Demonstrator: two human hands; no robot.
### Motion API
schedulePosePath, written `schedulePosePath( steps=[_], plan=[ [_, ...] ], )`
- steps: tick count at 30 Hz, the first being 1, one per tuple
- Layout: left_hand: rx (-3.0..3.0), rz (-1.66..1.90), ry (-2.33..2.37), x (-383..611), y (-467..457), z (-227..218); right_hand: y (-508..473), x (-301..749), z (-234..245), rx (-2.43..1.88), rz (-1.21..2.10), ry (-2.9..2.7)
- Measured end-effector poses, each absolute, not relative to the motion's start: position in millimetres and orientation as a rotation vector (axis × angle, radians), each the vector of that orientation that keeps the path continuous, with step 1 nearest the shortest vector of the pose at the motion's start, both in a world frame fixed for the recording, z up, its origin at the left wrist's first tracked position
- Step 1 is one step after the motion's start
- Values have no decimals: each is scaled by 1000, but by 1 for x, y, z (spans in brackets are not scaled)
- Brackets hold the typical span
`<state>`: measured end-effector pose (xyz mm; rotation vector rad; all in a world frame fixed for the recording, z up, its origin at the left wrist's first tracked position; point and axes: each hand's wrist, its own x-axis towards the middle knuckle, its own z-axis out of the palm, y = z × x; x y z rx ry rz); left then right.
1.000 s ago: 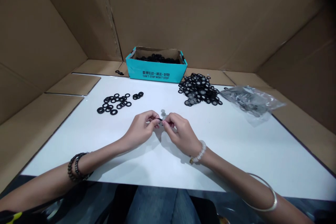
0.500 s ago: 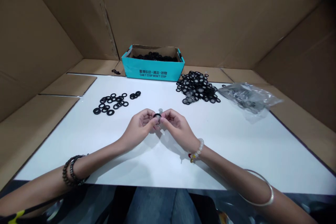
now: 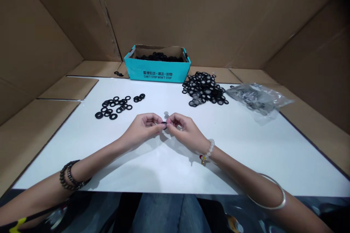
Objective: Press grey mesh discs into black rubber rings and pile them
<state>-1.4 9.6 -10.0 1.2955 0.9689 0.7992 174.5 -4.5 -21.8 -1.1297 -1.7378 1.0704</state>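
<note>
This looks like a makeshift piecework station for small parts. Cardboard sheets line the back and sides, forming a booth around a white tabletop. Bulk parts are set out across it: loose black rings in one group, a heap of mesh washers in another, a teal box filled with more black parts, and a plastic bag of parts, as at a small hand-assembly bench.

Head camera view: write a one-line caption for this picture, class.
The left hand and right hand pinch a small black ring over a white table.
</note>
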Motion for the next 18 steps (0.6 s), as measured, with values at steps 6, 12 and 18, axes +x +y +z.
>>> schedulePosePath(
  steps=[6, 12, 18],
  plan=[
    [1538, 701, 1031, -2, 10, -15, -4, 177, -17, -1098, 1084, -1986],
    [1852, 608, 1066, -5, 7, -15, -7, 174, -20, -1046, 973, -1982],
    [2003, 542, 1122, -5, 5, -10, -10, 170, -29, -963, 792, -1977]
  ],
)
